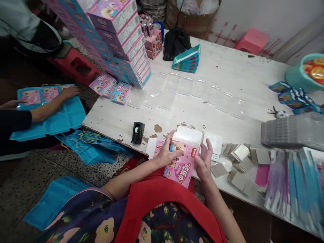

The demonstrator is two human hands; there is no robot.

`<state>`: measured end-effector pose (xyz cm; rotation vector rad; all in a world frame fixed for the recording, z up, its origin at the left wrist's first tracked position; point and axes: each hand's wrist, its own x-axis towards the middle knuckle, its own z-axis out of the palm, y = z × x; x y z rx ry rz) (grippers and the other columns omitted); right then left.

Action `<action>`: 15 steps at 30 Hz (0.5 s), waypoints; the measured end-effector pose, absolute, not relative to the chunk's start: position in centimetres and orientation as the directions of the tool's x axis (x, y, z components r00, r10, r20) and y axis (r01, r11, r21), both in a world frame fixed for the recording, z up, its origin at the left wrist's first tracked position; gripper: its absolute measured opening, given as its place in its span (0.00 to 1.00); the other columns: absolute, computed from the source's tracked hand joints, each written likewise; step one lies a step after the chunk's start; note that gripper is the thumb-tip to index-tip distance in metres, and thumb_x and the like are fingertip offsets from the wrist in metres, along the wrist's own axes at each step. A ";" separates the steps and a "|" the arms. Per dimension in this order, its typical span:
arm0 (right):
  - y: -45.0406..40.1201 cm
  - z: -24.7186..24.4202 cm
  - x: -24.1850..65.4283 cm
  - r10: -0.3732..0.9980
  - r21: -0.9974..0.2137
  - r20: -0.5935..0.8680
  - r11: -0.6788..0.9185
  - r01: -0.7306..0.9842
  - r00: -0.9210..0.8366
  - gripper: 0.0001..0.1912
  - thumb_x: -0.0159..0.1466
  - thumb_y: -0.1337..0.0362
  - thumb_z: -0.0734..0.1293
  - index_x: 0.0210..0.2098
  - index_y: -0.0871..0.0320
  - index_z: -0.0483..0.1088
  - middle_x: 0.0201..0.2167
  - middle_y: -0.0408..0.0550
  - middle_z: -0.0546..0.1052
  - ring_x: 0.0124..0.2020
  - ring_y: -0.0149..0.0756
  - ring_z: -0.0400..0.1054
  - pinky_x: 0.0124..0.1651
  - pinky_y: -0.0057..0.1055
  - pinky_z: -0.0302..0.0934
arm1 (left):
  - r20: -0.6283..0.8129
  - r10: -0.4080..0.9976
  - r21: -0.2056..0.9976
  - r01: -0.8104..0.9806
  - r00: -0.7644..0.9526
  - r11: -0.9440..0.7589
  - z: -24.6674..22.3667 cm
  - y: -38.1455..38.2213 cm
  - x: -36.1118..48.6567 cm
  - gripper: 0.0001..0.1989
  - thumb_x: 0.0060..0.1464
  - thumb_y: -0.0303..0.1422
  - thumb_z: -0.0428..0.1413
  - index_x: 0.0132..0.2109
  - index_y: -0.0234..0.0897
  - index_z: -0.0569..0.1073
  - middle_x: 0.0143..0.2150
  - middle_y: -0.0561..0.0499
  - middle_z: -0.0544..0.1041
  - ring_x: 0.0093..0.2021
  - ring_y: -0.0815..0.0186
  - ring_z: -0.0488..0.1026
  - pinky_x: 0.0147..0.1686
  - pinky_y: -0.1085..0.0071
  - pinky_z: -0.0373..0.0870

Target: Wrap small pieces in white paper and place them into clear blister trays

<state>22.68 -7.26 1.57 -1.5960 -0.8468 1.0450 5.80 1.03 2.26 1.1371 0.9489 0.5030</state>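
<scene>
A pink printed carton (181,168), with white flaps opened out, lies at the table's front edge in front of my body. My left hand (165,153) grips the carton, its thumb lying across the printed face. At the carton's right edge is my right hand (204,161), fingers spread and thumb close to the card; I cannot tell if it touches. Another white card piece (214,143) lies behind my right hand. Beyond the carton, clear plastic trays (186,86) are set out in rows. A black tape dispenser (137,132) stands left of my left hand.
Stacked printed boxes (121,37) rise at the back left. Right of my hands lie small grey pieces (240,153), flat cartons (291,179) and stacked plastic trays (293,130). A teal basket (295,76) stands far right. At left, another person's hands (69,92) handle a blue sheet (55,118).
</scene>
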 end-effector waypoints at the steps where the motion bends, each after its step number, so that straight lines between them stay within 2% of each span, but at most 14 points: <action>1: -7.0 1.3 22.0 0.886 -0.966 -0.180 -0.242 0.096 0.428 0.43 0.57 0.46 0.63 0.66 0.53 0.43 0.61 0.58 0.61 0.56 0.50 0.64 0.51 0.47 0.63 | -0.381 0.772 0.919 0.114 0.508 0.378 2.1 0.9 5.7 0.42 0.47 0.44 0.62 0.65 0.43 0.53 0.35 0.53 0.74 0.30 0.69 0.70 0.33 0.72 0.69; 2: -6.7 1.0 21.4 0.887 -0.953 -0.169 -0.258 0.157 0.429 0.39 0.58 0.47 0.63 0.64 0.53 0.49 0.60 0.57 0.63 0.56 0.49 0.64 0.52 0.46 0.62 | -0.386 0.782 0.917 0.113 0.490 0.382 2.0 0.9 5.5 0.35 0.49 0.45 0.60 0.61 0.42 0.60 0.32 0.54 0.72 0.28 0.70 0.69 0.31 0.73 0.68; 4: -6.0 0.4 20.8 0.915 -0.924 -0.223 -0.308 0.228 0.336 0.26 0.61 0.48 0.62 0.54 0.53 0.63 0.50 0.54 0.71 0.50 0.48 0.67 0.48 0.44 0.64 | -0.375 0.814 0.924 0.110 0.444 0.366 1.6 1.2 5.1 0.20 0.53 0.48 0.55 0.46 0.39 0.71 0.27 0.55 0.69 0.26 0.70 0.66 0.29 0.73 0.66; 6: -5.1 -0.4 20.4 0.935 -0.915 -0.259 -0.318 0.250 0.241 0.19 0.62 0.48 0.61 0.43 0.54 0.68 0.40 0.50 0.74 0.42 0.45 0.69 0.43 0.42 0.66 | -0.327 0.879 0.944 0.076 0.347 0.322 1.0 1.7 4.6 0.18 0.55 0.49 0.52 0.33 0.37 0.71 0.26 0.54 0.67 0.27 0.70 0.66 0.31 0.72 0.65; 8: -4.1 -1.1 19.9 0.945 -0.934 -0.222 -0.277 0.224 0.241 0.17 0.61 0.49 0.63 0.42 0.54 0.68 0.36 0.48 0.74 0.39 0.43 0.70 0.41 0.40 0.67 | -0.279 0.935 0.958 -0.010 0.219 0.288 0.3 1.9 3.9 0.18 0.53 0.49 0.55 0.34 0.38 0.71 0.28 0.54 0.68 0.29 0.70 0.66 0.33 0.72 0.66; 11: -2.4 -1.2 18.8 0.946 -0.966 -0.197 -0.232 0.112 0.259 0.24 0.58 0.51 0.67 0.50 0.53 0.62 0.40 0.49 0.75 0.40 0.42 0.72 0.40 0.39 0.68 | -0.260 0.961 0.951 -0.146 0.099 0.272 -0.5 2.1 2.5 0.22 0.50 0.50 0.58 0.46 0.41 0.71 0.31 0.53 0.71 0.32 0.68 0.69 0.35 0.71 0.67; 13: -1.2 -0.6 18.1 0.959 -0.955 -0.251 -0.267 0.125 0.131 0.23 0.57 0.50 0.68 0.47 0.54 0.66 0.40 0.50 0.76 0.39 0.43 0.72 0.39 0.39 0.68 | -0.241 0.960 0.965 -0.069 0.143 0.252 -0.4 2.5 1.0 0.22 0.49 0.52 0.58 0.41 0.39 0.75 0.32 0.51 0.72 0.34 0.66 0.70 0.38 0.69 0.67; 15: 0.0 0.3 17.5 0.943 -0.925 -0.330 -0.314 0.213 -0.044 0.18 0.57 0.49 0.68 0.37 0.56 0.71 0.34 0.50 0.76 0.35 0.43 0.71 0.36 0.38 0.68 | -0.228 0.935 0.974 0.081 0.273 0.214 0.3 3.4 -0.6 0.20 0.48 0.51 0.59 0.35 0.39 0.79 0.34 0.50 0.73 0.37 0.65 0.72 0.41 0.69 0.68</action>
